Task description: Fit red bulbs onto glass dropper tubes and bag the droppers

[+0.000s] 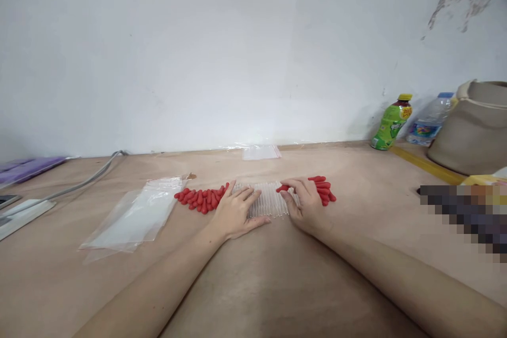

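A row of thin clear tubes [268,202] lies side by side on the wooden table, between my hands. My left hand [233,214] rests with fingers spread over the left end of the row. Between the thumb and fingertips of my right hand [306,205] is a red rubber bulb [282,188], over the upper right part of the tubes. Just left of my left hand spreads a pile of red rubber bulbs [202,199]. More red bulbs [324,190] show beyond my right hand, partly hidden by it. Whether the pinched bulb touches a tube is hard to see.
Clear plastic bags [132,216] lie on the left, and a small zip bag [260,152] by the wall. A grey cable [91,177] crosses the far left. A green bottle [392,122], a water bottle [430,121] and a beige container [471,129] stand at the back right.
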The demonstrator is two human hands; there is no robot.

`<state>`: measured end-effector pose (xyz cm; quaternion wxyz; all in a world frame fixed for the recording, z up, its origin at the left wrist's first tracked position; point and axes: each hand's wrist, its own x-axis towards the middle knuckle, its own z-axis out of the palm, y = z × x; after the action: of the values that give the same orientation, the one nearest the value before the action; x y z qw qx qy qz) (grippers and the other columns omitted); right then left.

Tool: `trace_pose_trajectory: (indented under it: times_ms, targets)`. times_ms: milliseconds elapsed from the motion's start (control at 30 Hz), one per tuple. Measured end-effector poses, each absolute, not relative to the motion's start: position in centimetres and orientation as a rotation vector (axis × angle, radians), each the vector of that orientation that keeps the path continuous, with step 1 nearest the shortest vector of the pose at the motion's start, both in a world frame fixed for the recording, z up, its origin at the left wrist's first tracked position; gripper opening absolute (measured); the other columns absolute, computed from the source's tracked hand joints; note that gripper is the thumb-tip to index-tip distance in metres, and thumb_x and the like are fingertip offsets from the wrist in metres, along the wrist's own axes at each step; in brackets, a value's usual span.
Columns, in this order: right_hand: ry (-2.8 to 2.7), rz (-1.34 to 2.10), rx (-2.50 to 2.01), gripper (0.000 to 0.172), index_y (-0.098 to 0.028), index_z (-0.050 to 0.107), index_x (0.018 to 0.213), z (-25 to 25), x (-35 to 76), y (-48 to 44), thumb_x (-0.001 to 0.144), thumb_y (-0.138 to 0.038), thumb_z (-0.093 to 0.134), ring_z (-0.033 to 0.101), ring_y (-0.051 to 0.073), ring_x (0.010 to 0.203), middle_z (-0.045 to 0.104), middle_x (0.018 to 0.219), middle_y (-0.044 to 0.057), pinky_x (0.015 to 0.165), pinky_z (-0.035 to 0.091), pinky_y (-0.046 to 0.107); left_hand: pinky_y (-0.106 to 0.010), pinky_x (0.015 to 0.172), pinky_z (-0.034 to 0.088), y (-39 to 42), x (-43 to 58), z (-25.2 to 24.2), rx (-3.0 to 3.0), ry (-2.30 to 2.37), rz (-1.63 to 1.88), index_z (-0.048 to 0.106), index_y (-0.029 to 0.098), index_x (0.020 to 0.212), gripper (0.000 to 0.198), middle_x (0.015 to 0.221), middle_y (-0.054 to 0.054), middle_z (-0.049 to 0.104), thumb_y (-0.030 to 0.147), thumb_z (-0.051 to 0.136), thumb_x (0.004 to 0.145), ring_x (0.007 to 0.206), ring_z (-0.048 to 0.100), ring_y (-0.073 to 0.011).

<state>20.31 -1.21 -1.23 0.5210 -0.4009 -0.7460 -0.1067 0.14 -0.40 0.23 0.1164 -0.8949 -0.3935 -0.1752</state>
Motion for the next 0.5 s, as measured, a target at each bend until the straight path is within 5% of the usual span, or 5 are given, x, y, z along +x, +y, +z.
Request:
trace_pose_trajectory:
  times_ms: [233,500]
  targets:
    - [-1.838,0.032,-0.809,0.013,-0.021,0.048,0.085,-1.17,20.28,-1.48,0.076,-0.011,0.045,0.052,0.015,0.072,0.054,0.081,0.003,0.068,0.043,0.031,-0.045,0.103,0.022,-0.51,0.02,0.34,-2.671,-1.07,-0.587,0.05,0.017,0.116,0.044,0.11,-0.009,0.058,0.046,0.037,0.085,0.105,0.051,-0.0216]
    - [-1.884,0.181,-0.915,0.004,-0.021,0.047,0.079,-1.66,20.26,-1.28,0.079,-0.024,0.049,0.051,0.015,0.068,0.053,0.074,0.003,0.062,0.043,0.029,-0.037,0.089,0.041,-0.65,0.12,0.36,-2.689,-1.095,-0.598,0.051,0.018,0.114,0.04,0.111,-0.008,0.057,0.043,0.039,0.084,0.103,0.051,-0.0231]
